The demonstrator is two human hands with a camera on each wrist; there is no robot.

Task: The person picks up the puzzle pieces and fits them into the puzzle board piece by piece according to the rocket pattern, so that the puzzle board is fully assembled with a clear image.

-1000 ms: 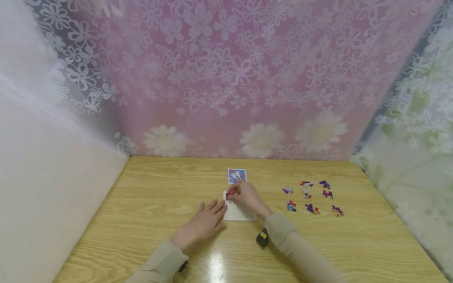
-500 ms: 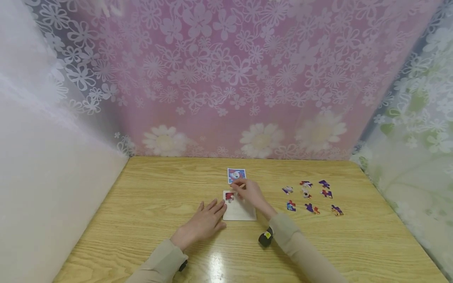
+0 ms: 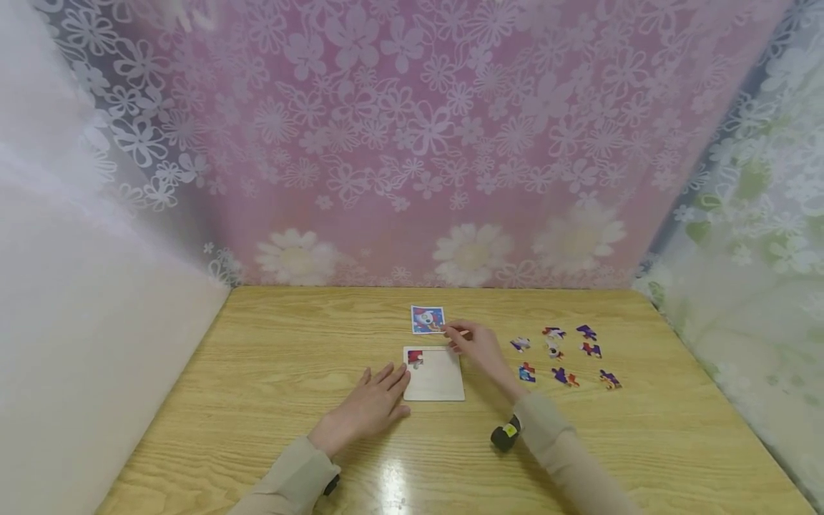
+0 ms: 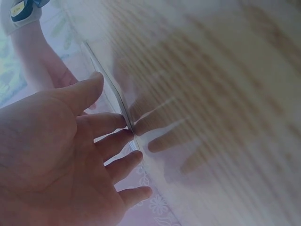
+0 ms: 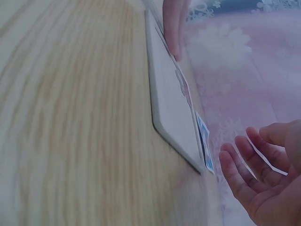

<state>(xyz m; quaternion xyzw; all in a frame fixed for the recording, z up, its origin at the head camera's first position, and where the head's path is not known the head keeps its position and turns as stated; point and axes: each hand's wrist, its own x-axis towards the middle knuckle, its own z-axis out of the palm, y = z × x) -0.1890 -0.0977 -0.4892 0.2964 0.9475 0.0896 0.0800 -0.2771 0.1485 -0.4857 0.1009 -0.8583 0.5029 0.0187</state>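
A white puzzle tray (image 3: 434, 379) lies mid-table, with one red and purple puzzle piece (image 3: 415, 357) in its far left corner. My left hand (image 3: 368, 406) lies with fingers spread, their tips touching the tray's left edge; the left wrist view shows the straight fingers (image 4: 117, 143) against that edge. Over the tray's far right corner hovers my right hand (image 3: 479, 350), fingers loosely bent and nothing between them, as the right wrist view of the hand (image 5: 263, 174) also shows. Just beyond the tray lies a small picture card (image 3: 428, 320) with a white figure on blue.
Several loose puzzle pieces (image 3: 560, 375) lie spread on the right of the wooden table (image 3: 290, 357). A floral pink curtain (image 3: 386, 179) hangs along the back edge, and pale cloth panels (image 3: 96, 322) flank the sides.
My right hand has let go of the red and purple puzzle piece in the tray's corner and moved to the right. My left hand has stayed at the tray's edge.
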